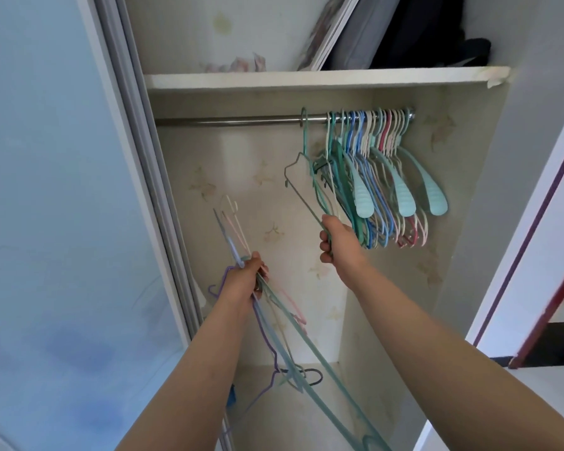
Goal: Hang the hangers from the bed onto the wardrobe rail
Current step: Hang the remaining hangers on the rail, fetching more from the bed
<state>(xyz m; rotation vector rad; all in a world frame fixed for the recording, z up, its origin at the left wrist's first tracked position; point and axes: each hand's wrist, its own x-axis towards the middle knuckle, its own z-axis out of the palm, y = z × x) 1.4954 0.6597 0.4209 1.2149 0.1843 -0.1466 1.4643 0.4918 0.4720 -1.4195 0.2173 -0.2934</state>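
Observation:
A metal wardrobe rail (235, 120) runs under a shelf. Several plastic hangers (381, 177) in teal, blue, white and pink hang bunched at its right end. A thin green hanger (305, 164) has its hook over the rail just left of that bunch. My right hand (337, 242) grips the lower end of this green hanger. My left hand (245, 278), lower and to the left, is closed on a bundle of thin hangers (274, 340) in purple, pink, blue and green that trail down past my forearm.
A sliding door (62, 206) with a pale panel covers the left side. The shelf (306, 78) above the rail holds leaning flat items and dark fabric. The rail's left half is bare. A dark-edged frame (541, 265) stands at right.

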